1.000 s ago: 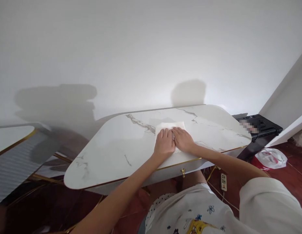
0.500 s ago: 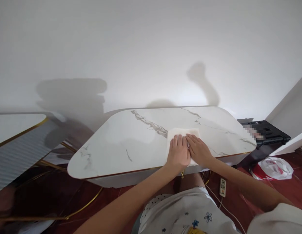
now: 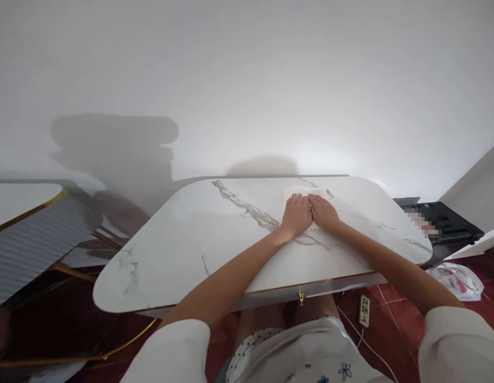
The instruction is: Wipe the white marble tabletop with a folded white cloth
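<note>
A thin white cloth point(image 3: 306, 191) lies flat on the tabletop point(image 3: 170, 239), which is white with grey marble veins and a gold edge. My left hand point(image 3: 296, 215) presses on the cloth, palm down, its fingers laid out toward the far side. Beside it, touching at the thumb side, my right hand point(image 3: 324, 211) also rests palm down with its fingers flat on the cloth. Most of the cloth is hidden under both hands; its far edge shows beyond the fingertips. Whether it is paper or fabric I cannot tell.
A white wall point(image 3: 247, 80) stands behind the table. A small gold knob point(image 3: 301, 298) sticks out at the front. On the right are a black case point(image 3: 454, 223) and a clear plastic bag point(image 3: 456, 281). A power strip point(image 3: 364, 311) lies on the red floor. Another table point(image 3: 23, 202) stands left.
Both hands and the cloth have slid away from me across the tabletop, toward the wall. My arms now reach further out, and the view has shifted slightly.
</note>
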Demonstrator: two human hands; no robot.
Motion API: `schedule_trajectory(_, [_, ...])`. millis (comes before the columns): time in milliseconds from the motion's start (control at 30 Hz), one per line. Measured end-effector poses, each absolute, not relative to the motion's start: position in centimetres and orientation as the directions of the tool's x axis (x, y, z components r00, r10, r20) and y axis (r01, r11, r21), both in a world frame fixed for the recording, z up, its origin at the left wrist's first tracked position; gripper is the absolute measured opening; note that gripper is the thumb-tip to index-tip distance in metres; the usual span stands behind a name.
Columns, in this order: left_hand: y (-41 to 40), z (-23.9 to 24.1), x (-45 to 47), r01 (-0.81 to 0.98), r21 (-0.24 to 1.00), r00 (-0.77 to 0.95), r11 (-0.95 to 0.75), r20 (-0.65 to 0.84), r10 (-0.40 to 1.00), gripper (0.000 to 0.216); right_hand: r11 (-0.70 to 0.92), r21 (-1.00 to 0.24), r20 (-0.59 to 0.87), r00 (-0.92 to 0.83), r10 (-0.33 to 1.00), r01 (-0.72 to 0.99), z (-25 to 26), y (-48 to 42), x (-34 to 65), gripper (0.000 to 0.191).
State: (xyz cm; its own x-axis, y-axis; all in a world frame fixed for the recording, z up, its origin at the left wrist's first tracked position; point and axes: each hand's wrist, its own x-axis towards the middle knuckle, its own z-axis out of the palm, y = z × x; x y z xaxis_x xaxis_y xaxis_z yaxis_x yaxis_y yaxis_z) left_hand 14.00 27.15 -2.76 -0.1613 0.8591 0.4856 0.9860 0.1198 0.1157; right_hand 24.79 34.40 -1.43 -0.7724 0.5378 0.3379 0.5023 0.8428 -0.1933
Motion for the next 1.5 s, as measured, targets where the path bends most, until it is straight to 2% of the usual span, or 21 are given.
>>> schedule_trajectory(267, [31.8,-2.2,8.4,0.979,0.117,-0.205,0.169,0.488,0.849,0.031,0.881,-0.189,0.348,-0.809,0.474,0.435,-1.9,40.3,18.4,0.044])
schedule_trajectory(700, [36.5,-2.5,4.9,0.97,0.166,-0.24,0.179,0.511,0.825,0.033,0.872,-0.24,0.328,-0.81,0.486,0.426,-1.2,44.7,14.9,0.04])
schedule_trajectory(1133, [38.9,-1.8,7.2,0.962,0.168,-0.269,0.215,0.45,0.851,0.032,0.867,-0.239,0.315,-0.81,0.495,0.438,-1.7,47.6,16.7,0.044])
schedule_trajectory(1333, [38.7,-1.7,10.1,0.973,0.161,-0.22,0.163,0.462,0.859,0.035,0.858,-0.215,0.342,-0.787,0.513,0.466,-2.1,47.5,19.8,0.045])
schedule_trajectory(1500, [36.5,-1.8,11.7,0.982,0.145,-0.175,0.121,0.46,0.871,0.033,0.841,-0.193,0.308,-0.782,0.541,0.506,-2.1,45.2,21.9,0.048])
